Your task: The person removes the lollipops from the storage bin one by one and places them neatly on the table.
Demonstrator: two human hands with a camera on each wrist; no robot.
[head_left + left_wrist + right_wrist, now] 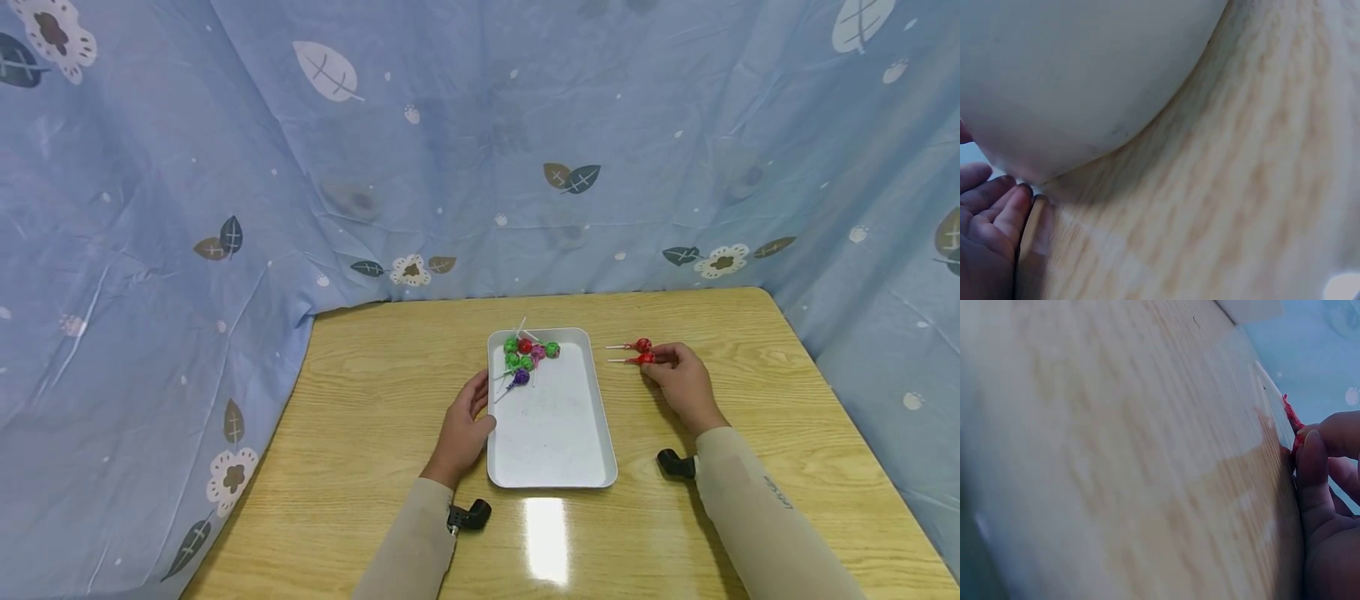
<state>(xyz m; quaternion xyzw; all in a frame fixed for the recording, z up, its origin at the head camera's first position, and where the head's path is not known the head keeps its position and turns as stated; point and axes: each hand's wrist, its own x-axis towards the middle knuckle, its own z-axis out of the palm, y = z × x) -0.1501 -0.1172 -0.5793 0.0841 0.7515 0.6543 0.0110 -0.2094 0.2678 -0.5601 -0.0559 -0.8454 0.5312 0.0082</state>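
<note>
A white rectangular tray (551, 433) lies on the table with a cluster of wrapped lollipops in its far left corner: several green ones (513, 361), a red one (525, 345), a pink one (537, 352) and a purple one (521, 377). My left hand (462, 431) holds the tray's left side, thumb at the rim and fingers along the outer wall. Right of the tray, my right hand (681, 385) pinches a red lollipop (645, 358) by its head, its stick pointing left. Just beyond it lies another red lollipop (641, 344).
The wooden table (375, 400) extends on both sides of the tray. A blue patterned curtain (480, 167) hangs behind it and along both sides. Black wrist cameras (470, 515) sit on both forearms, near the table surface.
</note>
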